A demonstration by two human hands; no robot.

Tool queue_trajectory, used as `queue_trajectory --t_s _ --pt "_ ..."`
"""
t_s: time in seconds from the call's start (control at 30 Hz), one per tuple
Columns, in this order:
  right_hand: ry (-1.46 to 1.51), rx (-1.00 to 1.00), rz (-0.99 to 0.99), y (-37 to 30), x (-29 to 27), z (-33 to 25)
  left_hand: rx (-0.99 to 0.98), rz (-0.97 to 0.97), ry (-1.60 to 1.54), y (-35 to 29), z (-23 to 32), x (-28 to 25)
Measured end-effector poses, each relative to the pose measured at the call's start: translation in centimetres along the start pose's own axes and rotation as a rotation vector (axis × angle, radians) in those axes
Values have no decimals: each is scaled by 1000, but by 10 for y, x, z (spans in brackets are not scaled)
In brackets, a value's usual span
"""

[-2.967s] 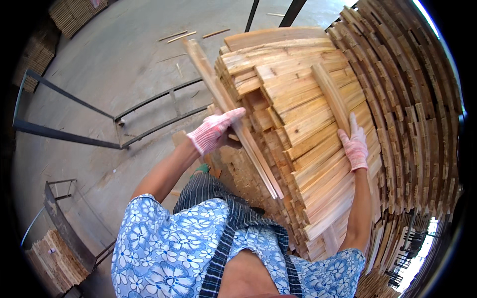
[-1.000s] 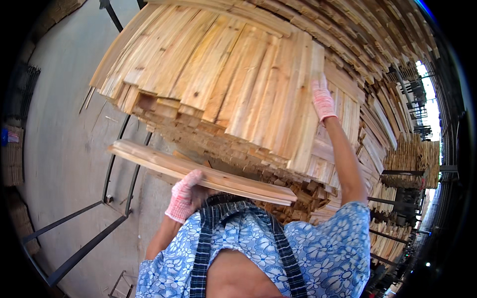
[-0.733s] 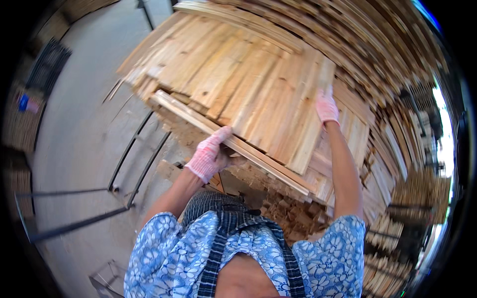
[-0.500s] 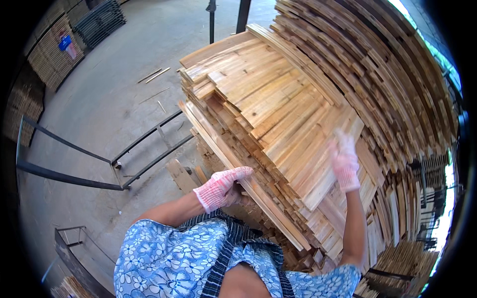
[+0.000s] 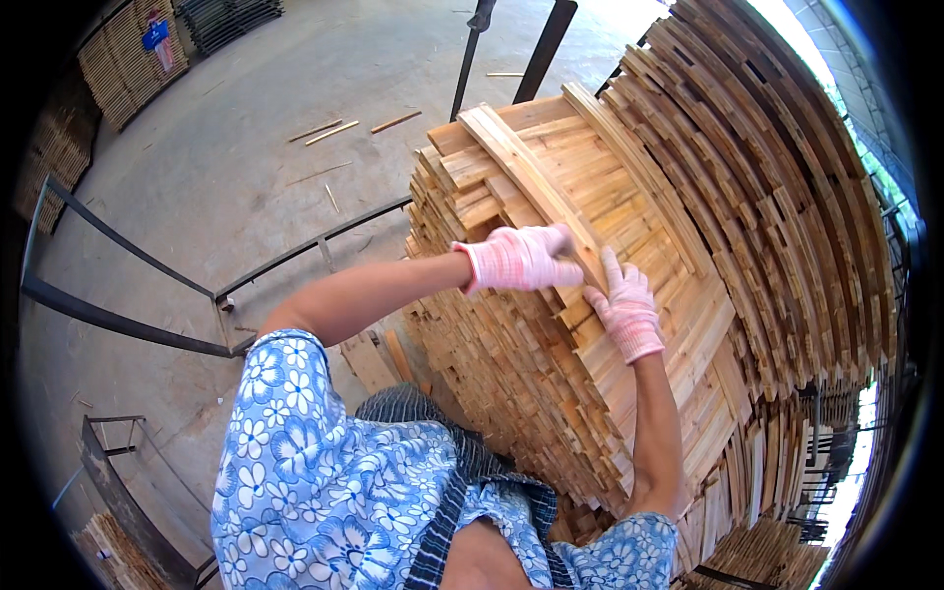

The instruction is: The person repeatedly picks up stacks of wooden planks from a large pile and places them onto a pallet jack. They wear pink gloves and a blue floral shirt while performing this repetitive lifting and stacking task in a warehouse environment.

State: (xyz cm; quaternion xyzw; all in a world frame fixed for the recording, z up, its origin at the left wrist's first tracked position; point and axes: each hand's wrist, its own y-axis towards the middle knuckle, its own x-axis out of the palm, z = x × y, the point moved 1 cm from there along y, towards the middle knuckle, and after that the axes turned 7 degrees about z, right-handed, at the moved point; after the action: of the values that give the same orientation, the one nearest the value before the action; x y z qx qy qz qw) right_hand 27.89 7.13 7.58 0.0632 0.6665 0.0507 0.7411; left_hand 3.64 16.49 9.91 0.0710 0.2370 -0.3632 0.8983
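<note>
A long pale wooden slat (image 5: 536,175) lies slanted over the top of a tall stack of boards (image 5: 629,221). My left hand (image 5: 523,259), in a pink and white knitted glove, is closed around the near part of this slat from its left side. At the slat's near end, my right hand (image 5: 629,307), in a matching glove, has its thumb and fingers on either side of the wood. The slat's very end is partly hidden between the two hands. Beneath it, the stack's top layer consists of boards laid side by side.
A narrow strip (image 5: 644,177) lies along the stack's far right side. Taller layered wood stacks (image 5: 777,216) rise at the right. On the left stands a black metal frame (image 5: 128,320). Loose sticks (image 5: 329,133) lie on the concrete floor. Dark metal posts (image 5: 544,54) stand behind the stack.
My left hand has carried the slat up and right from the stack's near side onto its top. My right hand has moved left to the slat's near end. The view has shifted.
</note>
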Motion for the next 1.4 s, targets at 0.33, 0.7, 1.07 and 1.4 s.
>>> queue_trajectory --t_s 0.33,0.7,1.07,1.4 --pt "218 100 -121 -28 -38 14 574 -214 899 92 17 -34" --pt "113 239 262 -92 -115 7 856 95 698 60 93 6" --pt "-436 1614 384 -599 -153 3 849 -1289 76 -161 154 329" --pt "-266 2906 -120 -834 -39 -114 364 -1507 474 -293 177 664"
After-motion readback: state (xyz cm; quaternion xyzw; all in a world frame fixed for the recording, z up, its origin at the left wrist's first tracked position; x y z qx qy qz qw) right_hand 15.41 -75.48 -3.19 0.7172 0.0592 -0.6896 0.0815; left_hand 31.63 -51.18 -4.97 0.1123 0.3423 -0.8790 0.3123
